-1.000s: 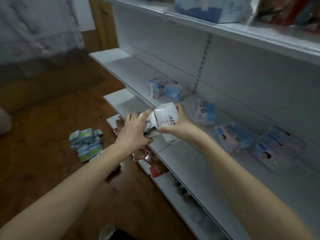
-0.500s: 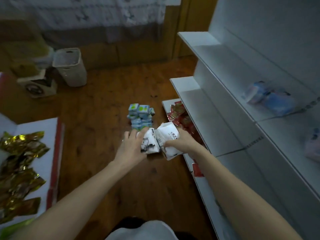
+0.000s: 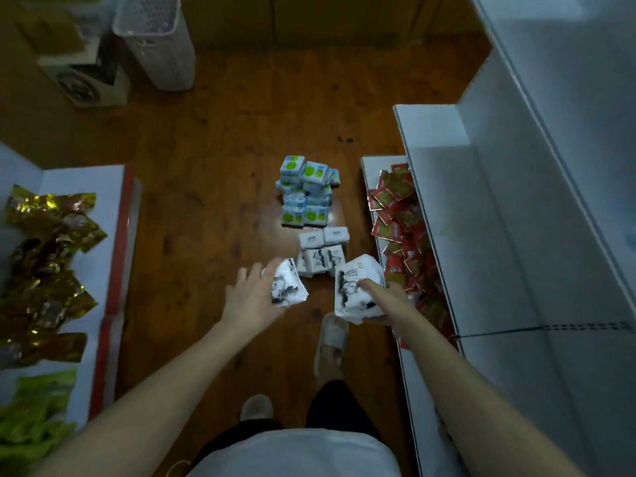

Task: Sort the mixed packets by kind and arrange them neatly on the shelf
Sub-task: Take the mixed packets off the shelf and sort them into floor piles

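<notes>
My left hand (image 3: 250, 293) holds a white packet with black print (image 3: 288, 284) above the wooden floor. A larger bundle of the same white packets (image 3: 358, 287) is gripped by my right hand (image 3: 385, 301), close to the bottom shelf's edge. Just beyond both hands, a small pile of matching white packets (image 3: 321, 251) lies on the floor. Behind it stands a stack of blue packets with green dots (image 3: 306, 192). Red packets (image 3: 401, 228) lie heaped on the white bottom shelf (image 3: 370, 166) at the right.
Taller white shelves (image 3: 499, 235) rise on the right. At the left, a white board (image 3: 113, 242) with a red edge carries gold packets (image 3: 44, 270) and green packets (image 3: 34, 414). A white basket (image 3: 155, 39) and a box stand at the back. My slippered foot (image 3: 332, 339) is below my hands.
My view swung from the upper shelves down to the floor. My hands, which held the white packets together, have drawn apart, each with its own share, lower over the floor pile.
</notes>
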Available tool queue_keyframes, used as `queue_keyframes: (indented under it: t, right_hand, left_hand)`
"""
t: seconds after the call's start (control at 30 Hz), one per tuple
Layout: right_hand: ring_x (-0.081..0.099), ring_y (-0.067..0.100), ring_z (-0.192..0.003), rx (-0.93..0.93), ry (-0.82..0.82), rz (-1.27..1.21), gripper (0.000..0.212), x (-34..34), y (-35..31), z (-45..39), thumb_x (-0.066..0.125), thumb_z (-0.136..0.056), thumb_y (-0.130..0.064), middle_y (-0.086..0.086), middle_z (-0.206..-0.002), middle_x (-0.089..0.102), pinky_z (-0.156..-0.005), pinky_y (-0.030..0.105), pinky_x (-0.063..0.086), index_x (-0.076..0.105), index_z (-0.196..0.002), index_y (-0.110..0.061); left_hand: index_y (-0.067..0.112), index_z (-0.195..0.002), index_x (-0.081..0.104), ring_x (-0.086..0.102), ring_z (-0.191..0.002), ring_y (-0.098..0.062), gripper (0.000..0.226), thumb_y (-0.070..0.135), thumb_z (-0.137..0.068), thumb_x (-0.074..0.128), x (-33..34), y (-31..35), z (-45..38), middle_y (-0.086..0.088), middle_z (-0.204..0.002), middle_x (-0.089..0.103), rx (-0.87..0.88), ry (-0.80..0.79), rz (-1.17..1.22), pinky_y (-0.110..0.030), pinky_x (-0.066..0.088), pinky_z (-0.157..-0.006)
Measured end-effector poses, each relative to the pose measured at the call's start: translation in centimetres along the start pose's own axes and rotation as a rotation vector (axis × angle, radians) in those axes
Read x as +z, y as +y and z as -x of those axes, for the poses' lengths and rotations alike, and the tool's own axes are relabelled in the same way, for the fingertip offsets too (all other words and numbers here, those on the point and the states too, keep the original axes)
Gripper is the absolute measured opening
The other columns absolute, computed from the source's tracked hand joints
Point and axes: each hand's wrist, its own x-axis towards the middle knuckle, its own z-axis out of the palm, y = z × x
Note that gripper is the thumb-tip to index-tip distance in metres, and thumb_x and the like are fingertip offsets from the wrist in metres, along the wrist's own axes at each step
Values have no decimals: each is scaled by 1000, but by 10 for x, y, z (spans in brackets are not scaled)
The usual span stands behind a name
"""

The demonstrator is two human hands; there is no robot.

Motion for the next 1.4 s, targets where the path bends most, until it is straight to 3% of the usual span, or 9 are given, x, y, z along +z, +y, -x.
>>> queue_keyframes:
  t: [0.07,0.23,0.47,0.7,0.87,1.03,1.13,1.27,1.4]
  right_hand:
    - [70,25,-90,71,-34,-32,48,-2,1,-39,74,-80,-34,11,-103,72,-67,40,62,63,-117,-5]
    - [72,28,-91,209,-66,-83,89,-8,28,-157,83,-54,-46,12,-110,69,-72,46,61,51,-128,-6]
    - [73,24,-89,386,-75,-111,39,15,114,-329,70,-89,-34,7,-102,75,-73,36,61,64,-118,-8]
    - [72,13,-68,392,-31,-60,29,70,224,-497,70,-89,-31,7,-94,74,-53,24,55,68,-107,-8]
    - [69,19,-94,346,53,-119,49,98,264,-579,73,-86,-38,5,-111,70,-72,32,58,57,-124,-11]
    - [65,18,-103,336,134,-280,42,119,294,-606,67,-92,-18,4,-120,63,-73,24,57,48,-130,-11]
    - [62,23,-112,339,205,-305,54,119,298,-600,69,-90,-15,8,-130,60,-85,33,57,45,-138,-11]
    - [53,27,-123,350,236,-4,65,99,265,-580,71,-89,-23,9,-138,52,-102,39,47,39,-143,-9]
    - [56,21,-104,227,167,125,41,76,197,-556,65,-92,-14,11,-127,59,-84,31,47,49,-129,-6]
  left_hand:
    - [38,-147,13,41,-125,-29,94,54,-75,73,20,8,-28,1,-135,43,-97,-54,20,-52,43,-96]
    - [33,-145,16,43,-123,-30,97,55,-71,75,96,22,-113,-1,-138,43,-284,-182,142,-53,47,-94]
    - [23,-146,17,42,-121,-35,97,56,-71,70,271,3,-222,-8,-136,37,-400,-306,182,-48,42,-95]
    - [18,-149,21,41,-127,-38,95,58,-77,69,451,-53,-309,-11,-141,38,-435,-372,300,-46,37,-101]
    - [24,-142,25,54,-114,-31,92,69,-72,64,515,-75,-352,-4,-132,49,-508,-271,305,-49,48,-90]
    - [17,-147,23,45,-124,-31,91,37,-77,77,553,-77,-379,-12,-136,42,-470,-207,511,-40,39,-95]
    - [16,-149,22,39,-129,-27,92,21,-77,78,549,-75,-381,-11,-140,35,-477,-196,580,-34,34,-100]
    - [13,-149,24,37,-131,-31,85,20,-81,75,512,-66,-366,-13,-142,33,-444,-253,510,-39,33,-104]
    - [10,-148,27,35,-132,-33,75,26,-88,68,444,-53,-361,-14,-146,35,-320,-323,370,-39,32,-104]
